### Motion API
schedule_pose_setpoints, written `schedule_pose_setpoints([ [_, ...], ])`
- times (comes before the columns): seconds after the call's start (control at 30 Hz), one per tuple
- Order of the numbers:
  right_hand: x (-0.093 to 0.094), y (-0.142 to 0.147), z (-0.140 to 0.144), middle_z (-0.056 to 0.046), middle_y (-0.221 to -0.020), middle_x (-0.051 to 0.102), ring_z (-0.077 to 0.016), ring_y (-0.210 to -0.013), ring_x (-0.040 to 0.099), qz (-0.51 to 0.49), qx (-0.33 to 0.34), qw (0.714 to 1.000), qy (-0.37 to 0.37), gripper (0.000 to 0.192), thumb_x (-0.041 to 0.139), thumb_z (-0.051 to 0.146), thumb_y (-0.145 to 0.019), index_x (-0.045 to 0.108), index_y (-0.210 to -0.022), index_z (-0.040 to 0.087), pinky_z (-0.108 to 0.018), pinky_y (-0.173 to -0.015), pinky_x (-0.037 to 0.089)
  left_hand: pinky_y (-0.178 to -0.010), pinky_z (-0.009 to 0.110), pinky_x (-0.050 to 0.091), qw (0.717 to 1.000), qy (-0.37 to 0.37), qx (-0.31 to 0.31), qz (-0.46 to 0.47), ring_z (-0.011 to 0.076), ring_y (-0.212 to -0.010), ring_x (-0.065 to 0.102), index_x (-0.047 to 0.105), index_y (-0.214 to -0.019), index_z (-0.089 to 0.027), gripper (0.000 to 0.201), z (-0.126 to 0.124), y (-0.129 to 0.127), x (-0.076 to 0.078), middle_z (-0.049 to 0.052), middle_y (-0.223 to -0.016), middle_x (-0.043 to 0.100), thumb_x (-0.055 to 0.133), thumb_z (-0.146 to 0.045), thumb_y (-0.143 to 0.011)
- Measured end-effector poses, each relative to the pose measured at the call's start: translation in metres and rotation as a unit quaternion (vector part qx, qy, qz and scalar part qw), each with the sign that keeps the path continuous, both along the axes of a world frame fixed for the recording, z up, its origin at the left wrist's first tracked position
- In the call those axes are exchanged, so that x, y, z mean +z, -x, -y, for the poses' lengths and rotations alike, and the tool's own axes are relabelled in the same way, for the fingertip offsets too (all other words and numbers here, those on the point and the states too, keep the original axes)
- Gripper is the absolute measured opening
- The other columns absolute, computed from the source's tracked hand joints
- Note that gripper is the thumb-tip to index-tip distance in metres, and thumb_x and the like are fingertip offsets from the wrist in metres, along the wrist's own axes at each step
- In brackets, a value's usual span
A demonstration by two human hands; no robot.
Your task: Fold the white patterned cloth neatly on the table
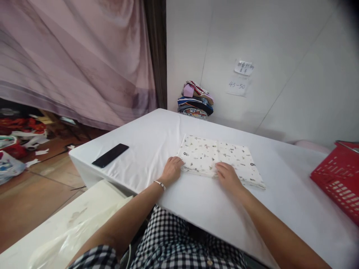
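left hand (171, 170): curled, gripping folded cloth (221, 157) edge | right hand (228, 175): flat, pressing cloth

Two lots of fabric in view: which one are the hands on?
The white printed folded cloth lying flat mid-table: left hand and right hand both rest on its near edge. The colourful stack of fabrics sits untouched at the table's far edge by the wall.

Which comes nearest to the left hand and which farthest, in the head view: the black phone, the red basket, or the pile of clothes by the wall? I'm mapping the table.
From the left hand:
1. Black phone, on the table to its left, nearest.
2. Pile of clothes, past the table's far edge by the wall.
3. Red basket, at the table's right end, farthest.
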State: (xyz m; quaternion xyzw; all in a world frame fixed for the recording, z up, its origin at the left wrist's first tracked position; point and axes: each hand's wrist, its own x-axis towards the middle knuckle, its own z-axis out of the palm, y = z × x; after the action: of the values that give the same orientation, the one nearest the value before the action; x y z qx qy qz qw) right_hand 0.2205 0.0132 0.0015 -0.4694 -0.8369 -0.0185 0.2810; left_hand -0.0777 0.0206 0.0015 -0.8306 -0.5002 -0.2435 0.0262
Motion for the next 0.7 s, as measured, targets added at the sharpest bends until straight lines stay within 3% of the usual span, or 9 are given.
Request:
schedule_pose_setpoints([
  [0.13, 0.002, 0.051, -0.028, -0.007, -0.109, 0.062, -0.0197, -0.101, 0.054, 0.008, 0.079, 0.996, 0.038, 0.029, 0.042, 0.015, -0.080, 0.065, -0.097, 0.021, -0.036, -0.091, 0.041, -0.084, 0.039, 0.039, 0.999, 0.017, 0.009, 0.031, 0.0218, -0.093, 0.052, 0.062, -0.092, -0.017, 0.038, -0.001, -0.001, -0.004, 0.008, -0.091, 0.061, 0.042, 0.001, -0.065],
  [0.3, 0.004, 0.090, -0.067, -0.009, -0.118, 0.058, -0.0210, -0.110, 0.051, 0.032, 0.095, 0.994, 0.050, 0.033, 0.044, 0.018, -0.080, 0.062, -0.107, 0.018, -0.037, -0.097, 0.038, -0.085, 0.037, 0.040, 0.996, 0.055, 0.019, 0.067, 0.0210, -0.096, 0.051, 0.062, -0.094, -0.019, 0.040, 0.001, 0.000, -0.006, 0.007, -0.094, 0.061, 0.043, 0.001, -0.064],
  [0.47, 0.027, 0.114, -0.119, -0.013, -0.138, 0.040, -0.0253, -0.129, 0.032, 0.034, 0.023, 0.999, -0.007, 0.044, 0.040, 0.027, -0.085, 0.048, -0.126, 0.014, -0.043, -0.104, 0.028, -0.083, 0.036, 0.040, 0.992, 0.073, 0.016, 0.105, 0.0211, -0.097, 0.050, 0.061, -0.094, -0.018, 0.040, 0.001, 0.001, -0.007, 0.007, -0.095, 0.061, 0.044, 0.001, -0.063],
  [0.57, 0.030, 0.133, -0.151, -0.015, -0.146, 0.026, -0.0251, -0.136, 0.017, 0.024, -0.053, 0.998, -0.020, 0.051, 0.034, 0.032, -0.088, 0.035, -0.134, 0.010, -0.044, -0.106, 0.023, -0.081, 0.036, 0.040, 0.990, 0.085, 0.023, 0.111, 0.0208, -0.095, 0.050, 0.061, -0.092, -0.018, 0.038, 0.001, 0.001, -0.007, 0.006, -0.094, 0.061, 0.045, 0.001, -0.063],
  [0.7, 0.010, 0.162, -0.181, -0.013, -0.148, 0.023, -0.0247, -0.137, 0.014, 0.094, -0.105, 0.985, 0.101, 0.055, 0.027, 0.038, -0.091, 0.029, -0.138, 0.010, -0.047, -0.107, 0.017, -0.079, 0.036, 0.038, 0.989, 0.103, 0.028, 0.106, 0.0204, -0.091, 0.049, 0.061, -0.090, -0.019, 0.035, 0.001, 0.000, -0.005, 0.006, -0.091, 0.060, 0.045, 0.000, -0.065],
])
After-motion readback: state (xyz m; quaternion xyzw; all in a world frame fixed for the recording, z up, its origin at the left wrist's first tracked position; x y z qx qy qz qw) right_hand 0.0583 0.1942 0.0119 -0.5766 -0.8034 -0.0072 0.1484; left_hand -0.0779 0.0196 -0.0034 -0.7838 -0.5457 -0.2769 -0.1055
